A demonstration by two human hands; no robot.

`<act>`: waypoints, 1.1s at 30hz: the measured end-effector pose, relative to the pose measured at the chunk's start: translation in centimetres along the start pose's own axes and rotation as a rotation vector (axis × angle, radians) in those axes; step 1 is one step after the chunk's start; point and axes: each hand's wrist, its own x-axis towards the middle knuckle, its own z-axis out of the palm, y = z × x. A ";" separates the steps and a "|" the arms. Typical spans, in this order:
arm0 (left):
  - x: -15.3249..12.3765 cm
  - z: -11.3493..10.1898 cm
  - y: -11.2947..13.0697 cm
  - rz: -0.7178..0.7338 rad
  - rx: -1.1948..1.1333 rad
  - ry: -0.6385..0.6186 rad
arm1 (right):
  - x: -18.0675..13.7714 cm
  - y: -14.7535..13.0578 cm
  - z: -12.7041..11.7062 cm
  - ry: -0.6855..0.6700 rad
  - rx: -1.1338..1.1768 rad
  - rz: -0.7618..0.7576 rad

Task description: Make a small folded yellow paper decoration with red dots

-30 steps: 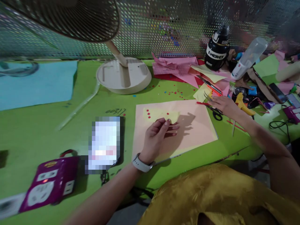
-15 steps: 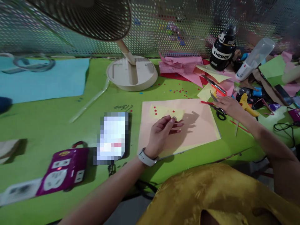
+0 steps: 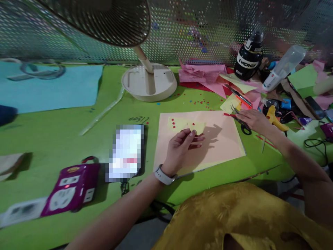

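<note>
Left hand (image 3: 179, 147): pinches yellow paper (image 3: 198, 127), towards peach sheet's (image 3: 221, 149) 12 o'clock.
Right hand (image 3: 253, 119): narrow on tweezers (image 3: 233, 109), at 2 o'clock from left.
Red squares (image 3: 174, 123): best kept clear of pinch.

Peach rectangular paper sheet (image 3: 209, 152) on flat green tabletop (image 3: 65, 139): right of dark-edged rectangular phone (image 3: 127, 147), left of black-handled scissors (image 3: 242, 125), before round cream plastic fan base (image 3: 162, 85).

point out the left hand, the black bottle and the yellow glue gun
Left hand (image 3: 178, 147): head view, on the middle of the hand.
Black bottle (image 3: 247, 62): head view, on its white label.
Yellow glue gun (image 3: 274, 117): head view, on its body.
</note>
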 end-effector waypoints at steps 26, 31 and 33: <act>0.2 -0.1 0.1 -0.006 -0.025 0.015 | -1.9 -2.7 -2.8 -0.223 0.139 0.517; 0.1 0.0 0.2 -0.004 0.001 0.013 | -1.7 -1.3 -3.1 -0.127 0.017 0.536; 0.1 0.0 0.2 -0.001 0.014 0.012 | -1.7 -1.2 -3.1 -0.070 -0.033 0.548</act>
